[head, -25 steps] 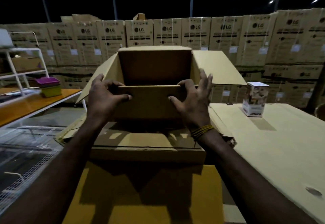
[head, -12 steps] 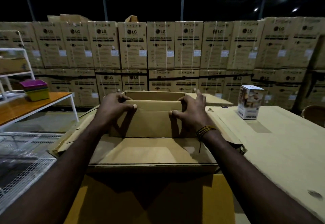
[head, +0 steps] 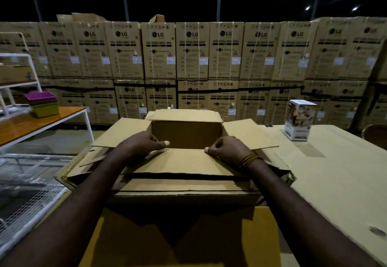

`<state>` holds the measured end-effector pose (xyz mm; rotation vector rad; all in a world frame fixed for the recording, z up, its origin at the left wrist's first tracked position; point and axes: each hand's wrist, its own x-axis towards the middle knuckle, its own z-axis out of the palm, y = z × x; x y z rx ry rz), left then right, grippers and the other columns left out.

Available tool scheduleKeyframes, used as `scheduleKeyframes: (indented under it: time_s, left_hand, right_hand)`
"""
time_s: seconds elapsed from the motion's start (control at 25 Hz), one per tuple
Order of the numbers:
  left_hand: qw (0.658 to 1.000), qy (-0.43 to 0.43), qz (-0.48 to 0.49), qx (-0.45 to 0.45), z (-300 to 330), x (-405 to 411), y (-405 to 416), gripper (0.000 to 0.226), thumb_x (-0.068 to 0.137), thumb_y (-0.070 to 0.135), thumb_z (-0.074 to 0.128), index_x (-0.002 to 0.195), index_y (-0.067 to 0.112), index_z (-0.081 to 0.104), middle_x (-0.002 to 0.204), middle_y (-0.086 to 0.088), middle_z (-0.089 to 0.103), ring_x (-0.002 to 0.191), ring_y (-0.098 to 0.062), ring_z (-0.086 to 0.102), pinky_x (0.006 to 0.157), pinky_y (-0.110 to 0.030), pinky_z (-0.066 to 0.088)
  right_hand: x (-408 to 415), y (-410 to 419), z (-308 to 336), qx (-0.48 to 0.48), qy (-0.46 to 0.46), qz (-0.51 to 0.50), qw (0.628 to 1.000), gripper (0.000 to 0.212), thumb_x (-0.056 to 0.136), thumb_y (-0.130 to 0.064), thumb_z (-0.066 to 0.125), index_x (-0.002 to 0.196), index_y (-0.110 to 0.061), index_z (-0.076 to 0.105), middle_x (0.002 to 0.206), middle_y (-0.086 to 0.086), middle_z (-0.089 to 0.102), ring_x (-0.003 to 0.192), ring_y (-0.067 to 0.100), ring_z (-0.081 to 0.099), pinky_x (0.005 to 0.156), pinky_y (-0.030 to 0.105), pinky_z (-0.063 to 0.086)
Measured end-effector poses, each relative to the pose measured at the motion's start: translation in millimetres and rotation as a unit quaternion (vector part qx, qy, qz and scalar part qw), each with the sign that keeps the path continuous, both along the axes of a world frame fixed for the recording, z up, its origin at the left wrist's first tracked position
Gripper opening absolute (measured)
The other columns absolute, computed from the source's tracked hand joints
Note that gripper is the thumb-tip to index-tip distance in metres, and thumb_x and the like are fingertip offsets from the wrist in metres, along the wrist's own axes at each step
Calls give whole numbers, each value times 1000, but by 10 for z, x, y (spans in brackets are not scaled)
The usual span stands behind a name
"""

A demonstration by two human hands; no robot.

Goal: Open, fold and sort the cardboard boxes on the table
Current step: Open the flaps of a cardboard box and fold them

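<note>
head view: an open box (head: 186,134) sits on a pile of flattened cardboard (head: 184,187) at the near left edge of the tabletop (head: 335,183). the left hand (head: 144,143) and right hand (head: 227,148), fingers curled, each pinch an end of the near flap's (head: 184,160) top edge, seemingly to fold it outward and down. side flaps are splayed wide, the far flap is up. a small printed carton (head: 299,120) stands near the far right edge.

Both bare forearms reach up from the lower corners to mid-frame. The left hand (head: 144,144) and right hand (head: 227,148) sit level, knuckles up, fingers curled, thumbs pointing inward; what they pinch seems unclear. Thread bands circle the right wrist.
</note>
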<state>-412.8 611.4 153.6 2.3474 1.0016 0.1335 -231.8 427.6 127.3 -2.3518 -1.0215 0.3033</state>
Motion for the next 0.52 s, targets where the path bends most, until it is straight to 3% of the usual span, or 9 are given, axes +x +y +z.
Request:
scheduleKeyframes:
  time_s: [0.12,0.2,0.32,0.4,0.52]
  left_hand:
    - [997,59,-36,20,30,-2,-66,40,78,67,60,93,30,61,112,-1,60,102,-18,55,90,-41,45]
    - [993,75,-92,22,30,-46,-153,67,64,79,57,114,34,60,136,0,53,123,-23,47,104,-46,37]
    - [975,78,-201,-59,44,-123,-273,112,39,95,60,137,44,44,155,1,30,138,-26,34,102,-38,36]
    - [958,117,-250,-70,52,-180,-315,108,44,90,66,141,54,34,160,2,20,141,-27,30,107,-40,37]
    - [961,123,-247,10,78,-185,-350,72,82,53,70,144,50,33,158,2,27,136,-22,36,105,-38,40]
  right_hand:
    - [-86,-113,105,-58,-37,47,997,35,85,-61,61,104,-32,61,123,1,60,119,25,49,100,51,44]
    - [-198,-233,189,-128,-51,106,985,59,81,-70,57,129,-34,54,144,4,45,134,30,35,107,56,35]
    - [-336,-418,254,-165,0,210,964,81,79,-67,59,149,-37,30,160,4,22,143,30,25,113,54,31]
    - [-352,-479,251,-148,-19,226,963,76,85,-56,63,150,-37,29,160,2,24,143,27,27,113,49,33]
    - [-326,-453,251,-88,-75,210,971,56,91,-42,62,143,-36,43,150,0,42,133,21,41,108,40,40]
